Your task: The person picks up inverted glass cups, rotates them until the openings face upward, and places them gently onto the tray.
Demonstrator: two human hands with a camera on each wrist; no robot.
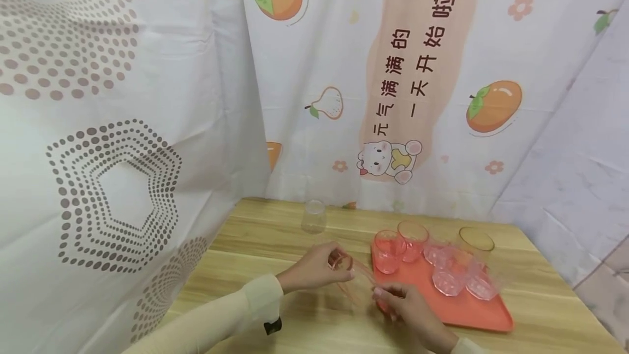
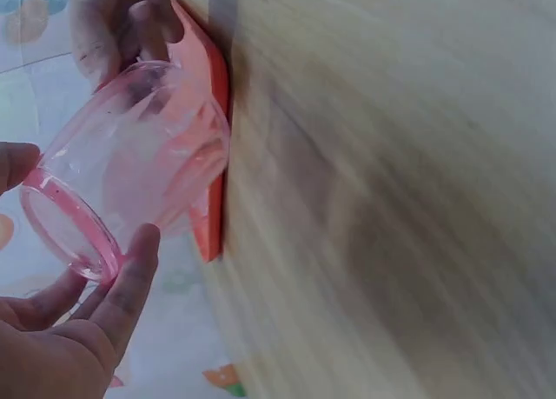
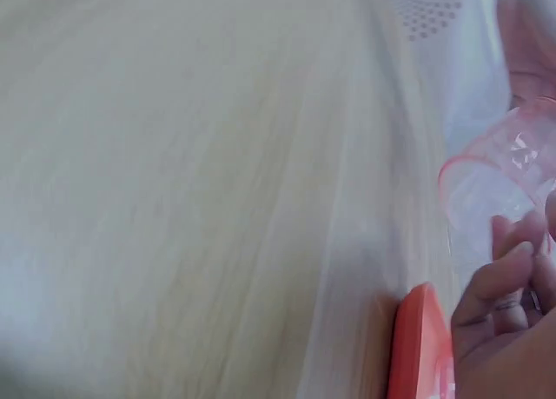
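A clear, pink-tinted plastic cup (image 1: 357, 282) lies tilted on its side in the air between both hands, above the table. My left hand (image 1: 318, 270) holds it round the base end, with thumb and fingers on the thick pink bottom ring, as the left wrist view shows. At the wide mouth end, my right hand (image 1: 414, 308) pinches the rim with its fingers curled. In the right wrist view the cup's mouth (image 3: 486, 169) faces the curled right fingers (image 3: 495, 286).
A red-orange tray (image 1: 472, 317) stands on the wooden table at the right. On it are pink cups (image 1: 387, 258) and several faceted clear pink cups (image 1: 448, 282). A brown-rimmed cup (image 1: 476, 240) is at its back right. A clear cup (image 1: 313, 217) stands upside down near the back curtain (image 1: 314, 146).
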